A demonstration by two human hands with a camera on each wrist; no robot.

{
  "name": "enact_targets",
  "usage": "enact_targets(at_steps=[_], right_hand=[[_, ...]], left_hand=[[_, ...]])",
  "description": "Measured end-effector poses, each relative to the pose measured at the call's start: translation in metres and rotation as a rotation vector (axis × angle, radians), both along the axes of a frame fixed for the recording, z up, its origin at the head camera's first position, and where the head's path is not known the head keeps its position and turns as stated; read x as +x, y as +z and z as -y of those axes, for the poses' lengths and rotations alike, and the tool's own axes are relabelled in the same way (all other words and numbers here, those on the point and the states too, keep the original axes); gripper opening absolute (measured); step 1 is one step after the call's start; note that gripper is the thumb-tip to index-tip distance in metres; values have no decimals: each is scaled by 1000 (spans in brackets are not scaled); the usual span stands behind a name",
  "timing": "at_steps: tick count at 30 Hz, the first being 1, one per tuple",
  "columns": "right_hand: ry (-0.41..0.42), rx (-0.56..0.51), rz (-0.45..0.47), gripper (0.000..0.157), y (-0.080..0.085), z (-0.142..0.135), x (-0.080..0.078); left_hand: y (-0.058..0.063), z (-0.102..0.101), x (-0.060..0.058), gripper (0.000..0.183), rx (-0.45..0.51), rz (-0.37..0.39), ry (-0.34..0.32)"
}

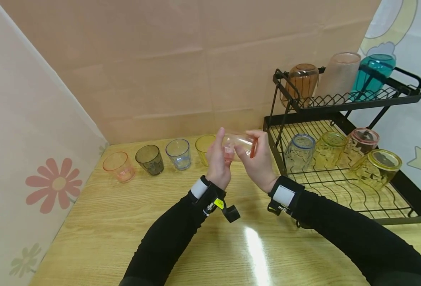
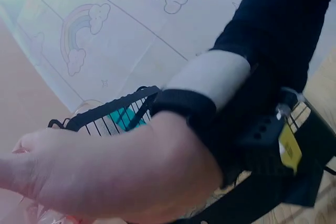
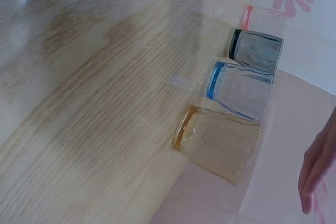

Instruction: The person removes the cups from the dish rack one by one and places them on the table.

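Observation:
Both hands hold a clear pink-tinted glass [image 1: 239, 143] on its side above the table, in the middle of the head view. My left hand [image 1: 219, 165] grips its left end, and my right hand [image 1: 258, 163] has thumb and fingers about the right end. To the left stands a row of upright tumblers: a yellow glass [image 1: 204, 147] partly hidden behind the left hand, a blue-rimmed glass [image 1: 179, 155], a grey glass [image 1: 150, 160] and a pink glass [image 1: 120, 167]. In the left wrist view, the left hand [image 2: 115, 171] covers most of the held glass.
A black two-tier rack [image 1: 285, 171] stands on the right. Several upside-down glasses sit on its lower tier, among them a blue-rimmed glass [image 1: 299, 153]. A brown glass [image 1: 301, 85], a frosted pale glass [image 1: 339, 75] and a teal glass [image 1: 374, 75] occupy the upper tier.

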State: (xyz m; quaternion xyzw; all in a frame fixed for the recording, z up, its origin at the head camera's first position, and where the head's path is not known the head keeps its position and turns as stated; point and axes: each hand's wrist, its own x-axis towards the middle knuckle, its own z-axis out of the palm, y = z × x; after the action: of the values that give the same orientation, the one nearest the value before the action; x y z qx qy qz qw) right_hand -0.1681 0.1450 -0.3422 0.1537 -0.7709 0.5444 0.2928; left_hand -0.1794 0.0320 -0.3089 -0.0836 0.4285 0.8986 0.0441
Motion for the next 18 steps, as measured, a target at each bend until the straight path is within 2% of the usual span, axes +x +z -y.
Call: enact_targets(at_steps=[2, 5, 10, 15, 18], right_hand=[[8, 76, 9, 65, 1, -1, 1], [49, 244, 31, 57, 3, -6, 4], [196, 564, 86, 58, 5, -19, 14], [312, 796, 148, 57, 10, -33, 26], [343, 925, 201, 55, 15, -40, 32]], left_hand=[[-3, 5, -1, 36, -19, -13, -4], [-11, 17, -3, 34, -82, -38, -11], [-26, 43, -2, 31, -224, -68, -7], [-35, 69, 4, 55, -420, -66, -41], [-40, 84, 9, 55, -493, -95, -69]])
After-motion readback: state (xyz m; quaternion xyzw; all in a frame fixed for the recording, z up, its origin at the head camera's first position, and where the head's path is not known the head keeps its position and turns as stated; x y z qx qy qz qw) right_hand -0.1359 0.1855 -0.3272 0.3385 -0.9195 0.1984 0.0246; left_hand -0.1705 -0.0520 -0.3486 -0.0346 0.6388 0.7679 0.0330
